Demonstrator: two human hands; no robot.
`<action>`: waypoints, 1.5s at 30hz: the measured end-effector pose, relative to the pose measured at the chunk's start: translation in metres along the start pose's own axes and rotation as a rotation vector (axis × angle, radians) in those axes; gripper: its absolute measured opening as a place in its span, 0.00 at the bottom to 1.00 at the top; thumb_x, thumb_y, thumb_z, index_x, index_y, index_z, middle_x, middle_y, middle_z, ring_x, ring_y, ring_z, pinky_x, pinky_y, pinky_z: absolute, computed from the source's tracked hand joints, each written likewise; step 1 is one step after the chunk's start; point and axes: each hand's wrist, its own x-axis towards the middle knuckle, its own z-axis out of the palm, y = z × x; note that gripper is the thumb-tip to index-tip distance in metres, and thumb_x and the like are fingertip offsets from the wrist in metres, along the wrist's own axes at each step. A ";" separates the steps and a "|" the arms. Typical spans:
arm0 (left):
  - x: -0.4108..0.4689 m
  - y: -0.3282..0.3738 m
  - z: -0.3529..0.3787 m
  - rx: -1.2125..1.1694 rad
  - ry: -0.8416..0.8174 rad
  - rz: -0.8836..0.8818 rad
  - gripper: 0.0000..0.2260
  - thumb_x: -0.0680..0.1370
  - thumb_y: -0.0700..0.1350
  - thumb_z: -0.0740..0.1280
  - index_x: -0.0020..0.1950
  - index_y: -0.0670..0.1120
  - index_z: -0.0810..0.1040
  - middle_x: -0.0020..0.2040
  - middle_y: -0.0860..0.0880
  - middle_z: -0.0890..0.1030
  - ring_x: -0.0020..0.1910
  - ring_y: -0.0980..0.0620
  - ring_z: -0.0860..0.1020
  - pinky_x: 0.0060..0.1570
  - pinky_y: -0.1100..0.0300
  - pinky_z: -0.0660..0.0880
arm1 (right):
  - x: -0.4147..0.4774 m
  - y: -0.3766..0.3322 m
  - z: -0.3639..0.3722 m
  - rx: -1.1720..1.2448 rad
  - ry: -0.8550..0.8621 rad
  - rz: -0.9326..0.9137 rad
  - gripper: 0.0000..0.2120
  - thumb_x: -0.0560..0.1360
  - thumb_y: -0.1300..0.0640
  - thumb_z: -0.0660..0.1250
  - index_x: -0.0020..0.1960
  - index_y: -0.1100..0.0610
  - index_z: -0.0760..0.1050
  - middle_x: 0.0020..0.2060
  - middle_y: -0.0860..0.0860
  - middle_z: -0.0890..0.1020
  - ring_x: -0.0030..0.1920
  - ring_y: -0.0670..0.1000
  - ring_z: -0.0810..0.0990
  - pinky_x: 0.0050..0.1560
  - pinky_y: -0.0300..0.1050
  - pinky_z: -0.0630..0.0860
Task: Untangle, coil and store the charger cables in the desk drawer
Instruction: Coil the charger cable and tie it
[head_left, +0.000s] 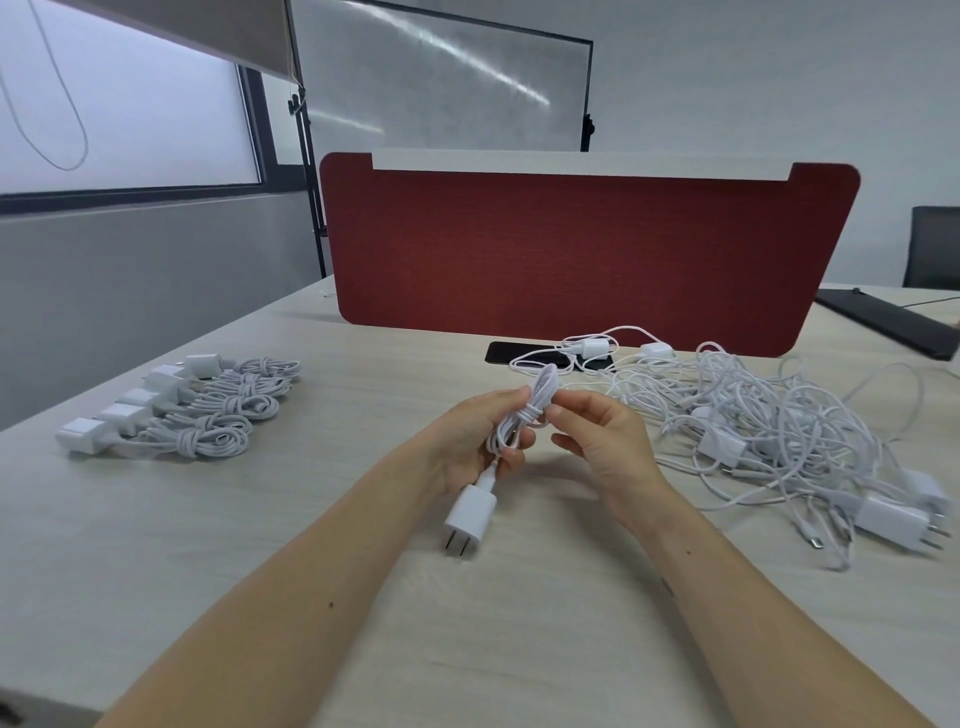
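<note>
While left hand (475, 441) and right hand (608, 449) fingers grip coiled cable (541, 388), pale desk (249, 525) (red divider (571, 249) behind)

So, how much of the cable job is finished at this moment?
Done: a row of coiled chargers lies at the left of the desk. In hand: the left hand holds a nearly wrapped cable, the right hand pinches its wrap. Left: the tangled pile on the right; no drawer is in view.
</note>
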 end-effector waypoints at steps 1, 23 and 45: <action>0.000 0.000 0.001 0.011 0.013 0.001 0.15 0.82 0.46 0.63 0.66 0.40 0.75 0.41 0.48 0.78 0.30 0.58 0.74 0.21 0.70 0.68 | 0.000 0.000 0.000 -0.009 0.003 -0.004 0.08 0.76 0.66 0.70 0.46 0.54 0.82 0.40 0.50 0.86 0.47 0.51 0.83 0.53 0.48 0.78; 0.009 -0.011 -0.002 0.484 0.139 0.219 0.03 0.82 0.45 0.65 0.51 0.47 0.77 0.42 0.47 0.77 0.31 0.57 0.75 0.30 0.62 0.76 | 0.001 -0.001 -0.003 0.208 -0.031 0.131 0.04 0.78 0.62 0.68 0.52 0.60 0.78 0.44 0.56 0.85 0.42 0.51 0.84 0.46 0.45 0.83; 0.013 -0.015 -0.013 0.578 0.108 0.257 0.16 0.78 0.42 0.70 0.65 0.42 0.76 0.46 0.44 0.80 0.35 0.52 0.79 0.32 0.58 0.77 | 0.004 0.012 -0.011 -0.177 -0.024 -0.078 0.10 0.74 0.64 0.73 0.52 0.52 0.83 0.42 0.54 0.86 0.43 0.52 0.84 0.48 0.49 0.82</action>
